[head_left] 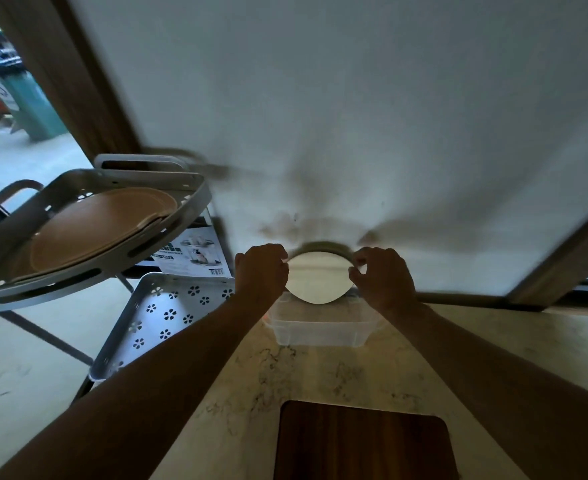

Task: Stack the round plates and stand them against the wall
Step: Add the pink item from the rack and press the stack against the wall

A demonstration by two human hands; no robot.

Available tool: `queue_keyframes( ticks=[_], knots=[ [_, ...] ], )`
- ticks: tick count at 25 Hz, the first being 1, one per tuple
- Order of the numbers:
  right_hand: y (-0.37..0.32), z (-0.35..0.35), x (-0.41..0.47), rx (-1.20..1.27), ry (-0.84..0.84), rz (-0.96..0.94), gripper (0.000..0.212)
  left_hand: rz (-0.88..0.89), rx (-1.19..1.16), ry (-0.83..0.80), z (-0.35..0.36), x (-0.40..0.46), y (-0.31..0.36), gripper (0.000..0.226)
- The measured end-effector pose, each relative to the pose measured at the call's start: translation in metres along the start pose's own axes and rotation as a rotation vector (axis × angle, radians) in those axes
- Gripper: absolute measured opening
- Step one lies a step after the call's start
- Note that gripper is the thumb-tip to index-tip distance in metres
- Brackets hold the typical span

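A stack of round white plates point(316, 278) stands upright on its edge at the back of the counter, close to the white wall point(320, 116). My left hand point(261, 271) grips the stack's left rim. My right hand point(380, 275) pinches the right rim with thumb and fingers. A darker rim shows behind the front plate at the top. The bottom of the stack is hidden behind a clear plastic container point(320, 327).
A marbled counter point(244, 403) holds a dark wooden cutting board point(361, 441) near me. To the left stands a white perforated rack point(167, 317) whose upper tray point(88, 268) holds tan round plates point(105, 223). A printed box point(195, 251) sits behind the rack.
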State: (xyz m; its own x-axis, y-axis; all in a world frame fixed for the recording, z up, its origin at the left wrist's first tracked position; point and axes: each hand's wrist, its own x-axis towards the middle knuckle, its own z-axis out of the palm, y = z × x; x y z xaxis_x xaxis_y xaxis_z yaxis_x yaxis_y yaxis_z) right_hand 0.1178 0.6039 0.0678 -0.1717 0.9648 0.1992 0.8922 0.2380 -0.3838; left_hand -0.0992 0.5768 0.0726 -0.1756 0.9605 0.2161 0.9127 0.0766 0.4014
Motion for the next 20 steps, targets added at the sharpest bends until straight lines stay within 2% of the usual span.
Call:
queue_keyframes(
  ticks=[4, 11, 18, 20],
  knots=[
    [-0.036, -0.023, -0.017, 0.216, -0.043, -0.056, 0.022, -0.044, -0.069, -0.020, -0.040, -0.027, 0.002, 0.016],
    [-0.148, -0.066, -0.042, 0.499, -0.098, -0.150, 0.015, 0.072, -0.029, 0.064, -0.141, -0.096, -0.002, 0.017],
    [-0.241, -0.078, -0.056, 0.868, -0.291, 0.030, 0.024, 0.259, -0.008, 0.307, -0.238, -0.136, -0.043, 0.008],
    [-0.259, -0.076, -0.057, 0.942, -0.313, 0.054, 0.024, 0.237, 0.051, 0.336, -0.251, -0.132, -0.063, 0.018]
  ],
)
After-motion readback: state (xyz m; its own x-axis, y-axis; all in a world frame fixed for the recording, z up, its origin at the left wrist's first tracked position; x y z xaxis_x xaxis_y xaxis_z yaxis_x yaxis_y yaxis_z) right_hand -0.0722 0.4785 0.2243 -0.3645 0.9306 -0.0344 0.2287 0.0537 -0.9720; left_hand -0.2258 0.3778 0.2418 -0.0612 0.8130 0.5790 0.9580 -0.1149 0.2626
